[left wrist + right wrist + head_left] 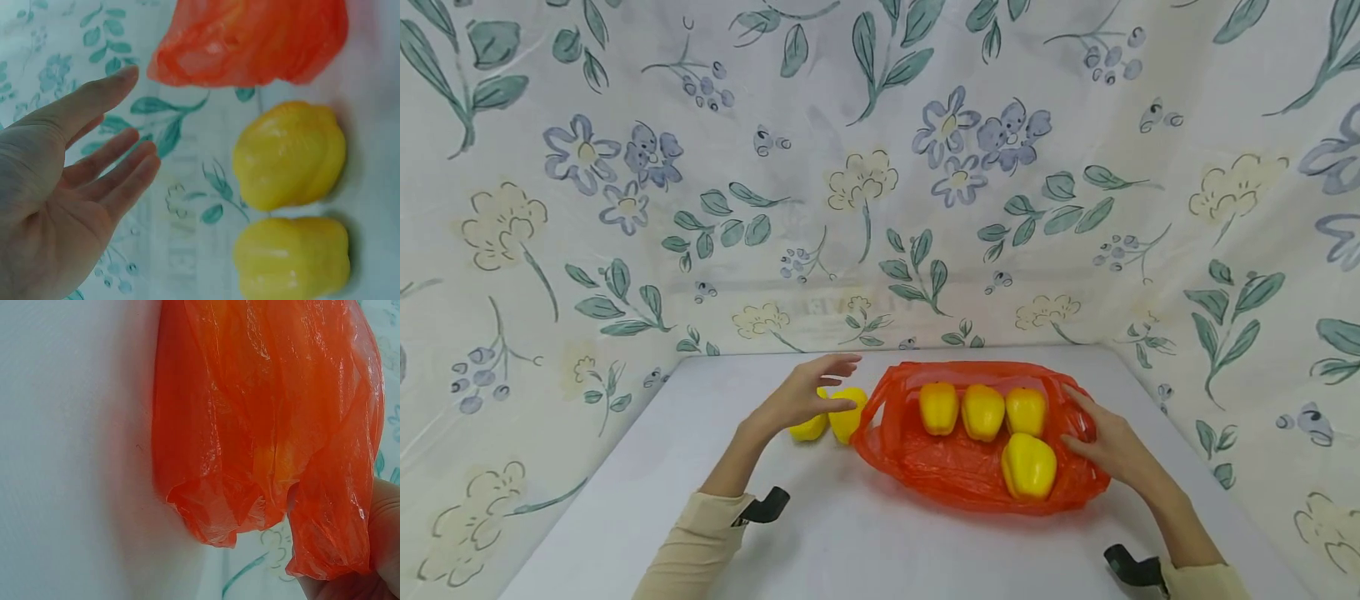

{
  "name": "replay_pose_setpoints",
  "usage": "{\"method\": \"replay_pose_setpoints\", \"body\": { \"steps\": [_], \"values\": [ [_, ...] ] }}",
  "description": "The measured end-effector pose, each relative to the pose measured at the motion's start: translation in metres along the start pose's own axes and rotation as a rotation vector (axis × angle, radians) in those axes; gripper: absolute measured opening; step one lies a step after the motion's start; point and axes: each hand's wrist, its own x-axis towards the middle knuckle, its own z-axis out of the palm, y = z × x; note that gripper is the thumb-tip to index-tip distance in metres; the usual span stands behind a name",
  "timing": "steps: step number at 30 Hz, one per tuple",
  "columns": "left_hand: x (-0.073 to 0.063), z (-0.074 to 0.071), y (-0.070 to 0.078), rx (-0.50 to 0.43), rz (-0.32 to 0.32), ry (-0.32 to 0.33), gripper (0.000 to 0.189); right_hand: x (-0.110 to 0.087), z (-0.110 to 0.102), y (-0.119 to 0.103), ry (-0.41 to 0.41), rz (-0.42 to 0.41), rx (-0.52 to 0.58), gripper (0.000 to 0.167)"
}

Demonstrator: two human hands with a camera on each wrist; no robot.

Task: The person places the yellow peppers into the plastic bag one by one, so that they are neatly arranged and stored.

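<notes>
- The person's left hand [801, 398], fingers spread and relaxed, holding nothing, hovers over two loose yellow bell peppers [827, 417] on the white table [865, 542], just left of the crinkled orange plastic bag [955, 467].
- The right hand [1112, 446] pinches the bag's right edge; the bag's mouth faces the loose peppers.
- Four more yellow peppers [983, 412] lie inside the bag.
- The left hand is far nearer the loose pair, which sits just beyond its palm.
</notes>
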Motion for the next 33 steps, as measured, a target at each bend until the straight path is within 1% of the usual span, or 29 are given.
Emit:
{"method": "replay_pose_setpoints", "body": {
  "steps": [3, 5, 11, 15, 17, 19, 21, 25, 30, 33],
  "values": [
    [-0.010, -0.006, -0.013, 0.015, -0.036, 0.013, 0.064, -0.001, 0.001, 0.001, 0.004, -0.012, 0.004, 0.079],
    [-0.017, -0.008, -0.021, 0.044, -0.061, 0.030, 0.064, -0.001, 0.001, 0.002, 0.006, -0.018, 0.007, 0.079],
    [-0.033, -0.011, -0.044, 0.124, -0.170, 0.059, 0.067, -0.002, 0.001, 0.001, 0.005, -0.012, 0.004, 0.078],
    [-0.040, -0.012, -0.061, 0.170, -0.198, 0.066, 0.070, -0.003, 0.001, 0.000, -0.002, 0.001, 0.004, 0.079],
    [-0.042, -0.012, -0.068, 0.177, -0.212, 0.062, 0.075, -0.003, 0.002, 0.000, -0.006, 0.007, 0.006, 0.079],
    [-0.043, -0.012, -0.074, 0.164, -0.238, 0.051, 0.080, -0.004, 0.002, 0.000, -0.009, 0.013, 0.008, 0.079],
    [-0.044, -0.011, -0.079, 0.155, -0.270, 0.034, 0.086, -0.004, 0.002, -0.001, -0.008, 0.017, 0.011, 0.079],
    [-0.044, -0.010, -0.088, 0.150, -0.314, -0.006, 0.093, -0.005, 0.003, -0.001, -0.007, 0.023, 0.016, 0.079],
    [-0.046, -0.008, -0.096, 0.136, -0.355, -0.032, 0.095, -0.003, 0.001, -0.002, -0.005, 0.011, 0.012, 0.078],
    [-0.046, -0.007, -0.098, 0.132, -0.354, -0.045, 0.094, -0.001, 0.000, -0.003, -0.004, 0.009, 0.012, 0.078]
  ]
}}
